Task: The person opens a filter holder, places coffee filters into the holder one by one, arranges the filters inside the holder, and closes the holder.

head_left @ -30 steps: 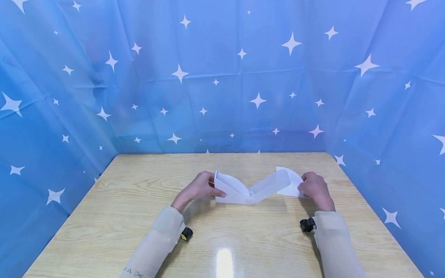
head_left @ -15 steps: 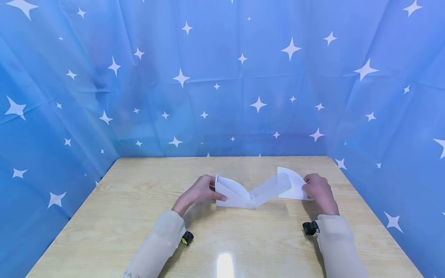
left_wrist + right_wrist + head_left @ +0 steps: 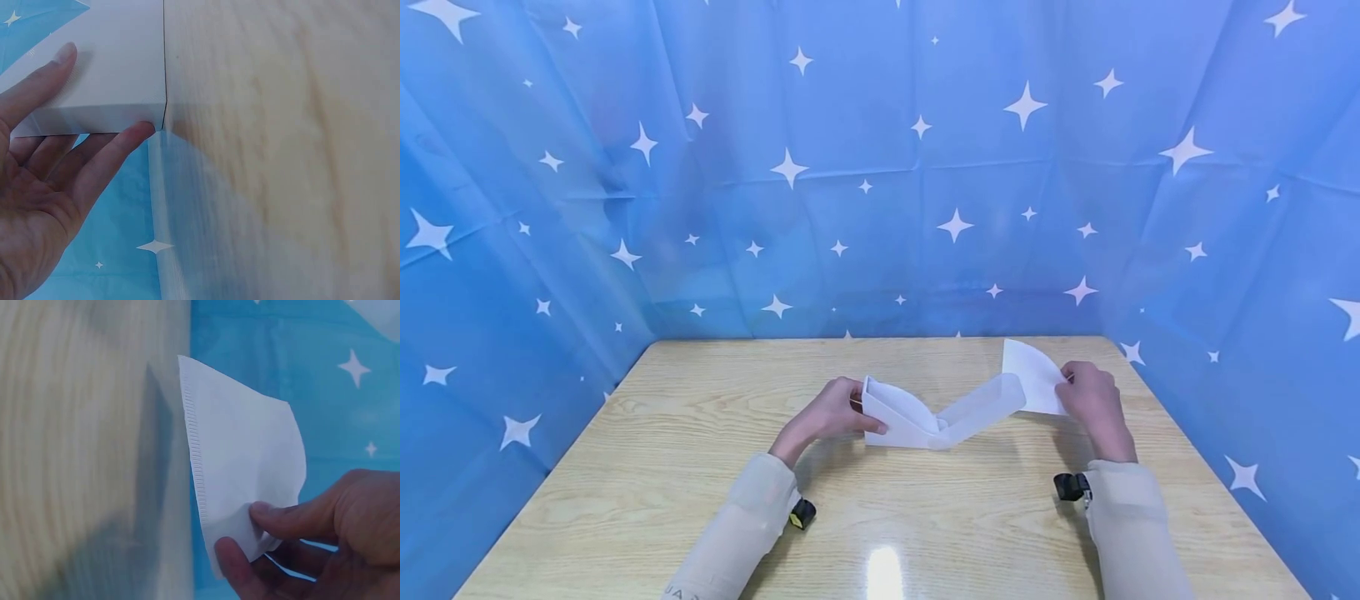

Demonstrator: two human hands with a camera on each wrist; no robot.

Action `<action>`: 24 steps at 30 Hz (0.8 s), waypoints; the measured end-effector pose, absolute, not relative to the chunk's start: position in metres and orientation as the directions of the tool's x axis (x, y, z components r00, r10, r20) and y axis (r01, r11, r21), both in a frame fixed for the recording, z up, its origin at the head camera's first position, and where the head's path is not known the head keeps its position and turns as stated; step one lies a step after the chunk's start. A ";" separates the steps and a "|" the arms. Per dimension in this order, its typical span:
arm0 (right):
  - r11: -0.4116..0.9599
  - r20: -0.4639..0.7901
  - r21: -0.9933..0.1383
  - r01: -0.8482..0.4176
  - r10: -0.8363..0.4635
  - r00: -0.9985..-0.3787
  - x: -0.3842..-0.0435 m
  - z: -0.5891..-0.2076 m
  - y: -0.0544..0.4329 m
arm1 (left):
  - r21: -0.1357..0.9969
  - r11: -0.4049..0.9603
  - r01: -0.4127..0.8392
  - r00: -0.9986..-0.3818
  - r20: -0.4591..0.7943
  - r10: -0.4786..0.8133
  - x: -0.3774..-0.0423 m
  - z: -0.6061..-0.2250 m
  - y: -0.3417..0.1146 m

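My left hand [image 3: 837, 408] grips the closed end of a white coffee filter holder [image 3: 898, 421], thumb on its near side and fingers behind. The holder's translucent lid [image 3: 983, 408] is swung open to the right. A curved white edge of filter paper shows inside the holder. To the right, my right hand [image 3: 1093, 404] pinches a white paper coffee filter [image 3: 1033, 375] between thumb and fingers, raised over the table. In the right wrist view the filter's crimped seam [image 3: 195, 450] runs along one side. The left wrist view shows the left thumb [image 3: 47, 84] flat on the holder's side.
A light wood-grain table [image 3: 880, 508] lies under both hands. Blue curtains [image 3: 880, 208] with white stars hang along its back and sides. Small black wrist cameras sit at both cuffs. A bright reflection marks the table's front middle.
My right hand has lifted the coffee filter upward and slightly right, so it overlaps the lid less. My left hand and the holder stay about where they were; the head view has tilted slightly.
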State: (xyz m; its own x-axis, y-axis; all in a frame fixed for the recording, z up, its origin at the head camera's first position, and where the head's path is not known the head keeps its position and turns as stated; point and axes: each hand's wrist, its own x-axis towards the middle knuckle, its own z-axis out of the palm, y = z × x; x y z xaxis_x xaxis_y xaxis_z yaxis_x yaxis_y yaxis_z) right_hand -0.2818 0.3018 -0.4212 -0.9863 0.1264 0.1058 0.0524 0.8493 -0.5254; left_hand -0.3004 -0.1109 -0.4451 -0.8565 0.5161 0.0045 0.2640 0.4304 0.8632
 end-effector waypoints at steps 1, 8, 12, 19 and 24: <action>0.851 0.114 -0.523 0.049 0.127 -0.985 -0.281 -0.419 0.302 | 0.862 0.431 0.266 -0.856 0.006 0.517 -0.300 -0.445 -0.111; 0.856 0.180 -0.516 0.025 0.137 -0.974 -0.278 -0.404 0.297 | 0.864 0.429 0.265 -0.857 0.007 0.516 -0.300 -0.445 -0.112; 0.853 0.232 -0.522 0.005 0.147 -0.962 -0.274 -0.395 0.293 | 0.869 0.423 0.257 -0.857 0.002 0.515 -0.299 -0.446 -0.112; 0.857 0.317 -0.513 -0.047 0.138 -0.939 -0.268 -0.382 0.289 | 0.863 0.432 0.262 -0.861 0.006 0.508 -0.300 -0.446 -0.111; 0.852 0.320 -0.521 -0.052 0.139 -0.937 -0.265 -0.375 0.287 | 0.865 0.431 0.258 -0.861 0.004 0.508 -0.300 -0.445 -0.110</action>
